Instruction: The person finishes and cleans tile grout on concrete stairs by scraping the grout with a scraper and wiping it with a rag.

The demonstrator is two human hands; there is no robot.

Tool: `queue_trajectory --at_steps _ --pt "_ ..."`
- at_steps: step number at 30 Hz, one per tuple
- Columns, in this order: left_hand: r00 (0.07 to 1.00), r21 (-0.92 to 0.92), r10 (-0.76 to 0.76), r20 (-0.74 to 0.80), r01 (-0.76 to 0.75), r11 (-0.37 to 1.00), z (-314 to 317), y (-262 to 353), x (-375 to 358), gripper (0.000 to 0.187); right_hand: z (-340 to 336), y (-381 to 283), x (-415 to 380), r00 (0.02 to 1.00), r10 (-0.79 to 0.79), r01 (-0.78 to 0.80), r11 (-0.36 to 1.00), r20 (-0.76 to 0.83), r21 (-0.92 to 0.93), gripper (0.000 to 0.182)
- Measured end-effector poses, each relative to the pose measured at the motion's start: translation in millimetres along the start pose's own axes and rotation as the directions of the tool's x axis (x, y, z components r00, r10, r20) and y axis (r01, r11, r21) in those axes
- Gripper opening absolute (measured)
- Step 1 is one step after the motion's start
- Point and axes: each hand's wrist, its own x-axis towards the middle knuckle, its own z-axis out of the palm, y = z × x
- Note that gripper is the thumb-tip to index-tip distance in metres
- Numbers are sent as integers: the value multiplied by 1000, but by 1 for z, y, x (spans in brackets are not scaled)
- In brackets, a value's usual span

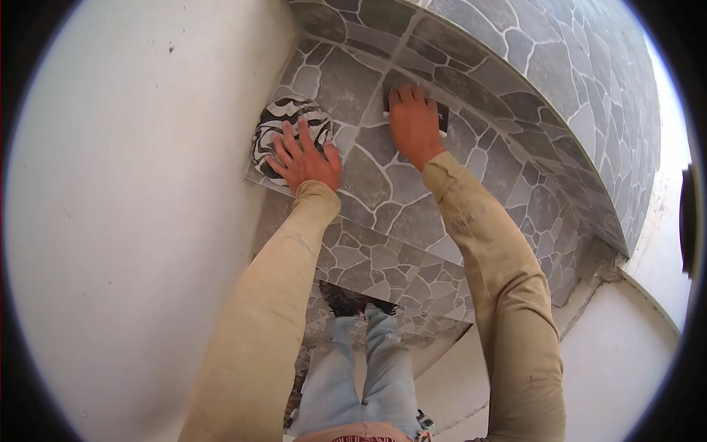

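My left hand (305, 158) lies with its fingers spread on a round, black-and-white patterned cloth-like bundle (266, 138), which rests on a stone-patterned tiled step (368, 177) beside the wall. Further right, my right hand (414, 121) is wrapped over a dark, flat block (443, 118) with a pale edge, pressed against the same step near its back. Part of the block is hidden under the fingers and palm.
A plain pale wall (147, 184) rises on the left. A curved, stone-patterned riser (471, 74) bounds the step at the back and right. Lower tiled steps (383, 265) lie below, where the wearer's shoes (336, 298) show.
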Motion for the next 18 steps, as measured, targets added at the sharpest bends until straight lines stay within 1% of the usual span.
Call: queue_trajectory --at_steps 1,2,4,5,7,8,10,14,16,17,18 --pt "1000 -2 -4 0 4 1000 0 1 -1 70 -2 -1 -2 998 -50 50 999 -23 18 27" --pt "1000 -2 -11 3 11 1000 0 0 -4 70 -2 0 1 998 -56 57 998 -18 19 27" --pt "1000 -31 4 -10 -4 999 -2 0 -2 69 -4 5 17 993 100 -102 995 68 20 26" --pt "1000 -31 12 -11 -12 999 -1 0 -2 69 -2 2 16 992 108 -109 994 66 19 26" --pt "1000 -7 -8 -7 8 1000 0 2 -1 70 4 -8 13 999 -3 0 999 -45 -51 26" --pt "1000 -9 -8 -11 8 1000 2 2 1 70 5 -3 14 999 -3 1 999 -50 -52 26" --pt "1000 -32 1 11 -1 999 1 -1 -1 72 -4 6 9 996 64 -62 997 54 -45 26" --pt "999 -22 -12 41 13 1000 -3 1 2 72 -6 11 -2 994 90 -85 993 54 -77 27" --pt "1000 -6 -15 25 15 1000 -2 1 0 70 -4 7 -8 1000 1 1 995 19 -100 31" --pt "999 -2 -21 32 21 1000 -1 -1 -4 70 -2 8 -8 1000 -3 6 995 27 -96 31" --pt "1000 -12 -15 27 16 1000 -1 -1 -5 71 -8 8 0 995 41 -33 995 89 -93 34"
